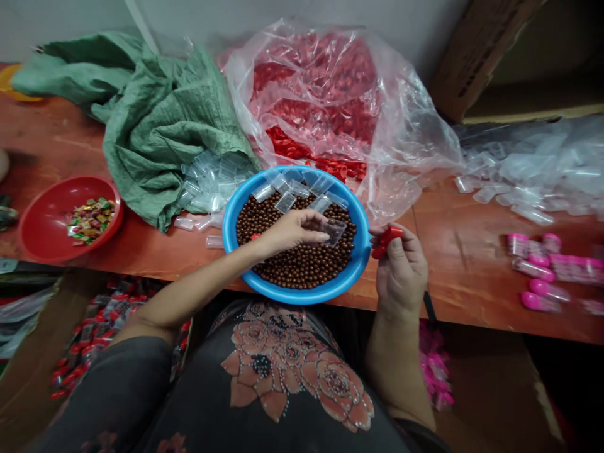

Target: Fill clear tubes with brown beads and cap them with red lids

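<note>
My left hand (302, 229) is closed on a clear plastic tube (335, 233), held over the brown balls (302, 267) that fill a blue basin (295, 296). Several more clear tubes (285, 202) lie on top of the balls near the basin's far side. Just right of the rim, my right hand (401, 264) pinches a red plastic cap (387, 241) between thumb and fingers. A small red piece (255, 237) shows beside my left wrist, partly hidden by it.
Behind the basin sits a clear bag (321, 94) of red caps. A green cloth sack (165, 126) with clear tubes and a red bowl (42, 220) of wrapped sweets are left. Pink-capped tubes (538, 270) and loose clear tubes lie right. Below the table edge, boxes hold filled red-capped tubes (94, 333).
</note>
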Motion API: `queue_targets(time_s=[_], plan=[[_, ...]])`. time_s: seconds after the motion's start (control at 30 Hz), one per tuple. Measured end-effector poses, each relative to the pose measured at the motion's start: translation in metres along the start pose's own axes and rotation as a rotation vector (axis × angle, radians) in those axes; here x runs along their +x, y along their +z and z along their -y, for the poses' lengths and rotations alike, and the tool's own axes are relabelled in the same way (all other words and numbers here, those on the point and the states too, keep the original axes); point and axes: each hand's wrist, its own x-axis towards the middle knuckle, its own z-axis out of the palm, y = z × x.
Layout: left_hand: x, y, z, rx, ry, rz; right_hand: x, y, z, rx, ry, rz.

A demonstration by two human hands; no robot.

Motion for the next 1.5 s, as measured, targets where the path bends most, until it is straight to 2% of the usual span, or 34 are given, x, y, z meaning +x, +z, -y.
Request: queue_targets(time_s=[0.13, 0.27, 0.37, 0.5, 0.67, 0.83, 1.0, 1.17, 1.33, 1.5], plan=[[-0.025, -0.006, -0.002, 0.099, 0.066, -0.088, 0.003, 0.018, 0.002, 0.025, 0.002, 0.1], [-0.041, -0.012, 0.002, 0.134, 0.091, -0.144, 0.0, 0.043, 0.009, -0.045, -0.075, 0.2], [-0.049, -0.014, 0.005, 0.064, 0.092, -0.171, -0.002, 0.058, 0.017, -0.105, -0.087, 0.255], [-0.057, -0.016, 0.008, -0.069, 0.078, -0.17, -0.002, 0.069, 0.023, -0.086, -0.032, 0.271], [-0.06, -0.019, 0.014, -0.113, 0.1, -0.2, -0.001, 0.071, 0.018, 0.061, 0.038, 0.266], [-0.06, -0.022, 0.017, -0.112, 0.155, -0.238, -0.001, 0.073, 0.014, 0.029, 0.028, 0.202], [-0.06, -0.024, 0.018, -0.135, 0.186, -0.245, 0.0, 0.078, 0.016, 0.148, 0.012, 0.132], [-0.061, -0.022, 0.017, -0.14, 0.174, -0.198, -0.004, 0.083, 0.016, 0.086, 0.0, 0.26], [-0.062, -0.019, 0.018, -0.132, 0.2, -0.175, -0.006, 0.076, 0.013, -0.197, 0.018, 0.473], [-0.067, -0.02, 0.023, 0.067, 0.239, -0.186, -0.004, 0.07, 0.009, -0.149, 0.049, 0.542]])
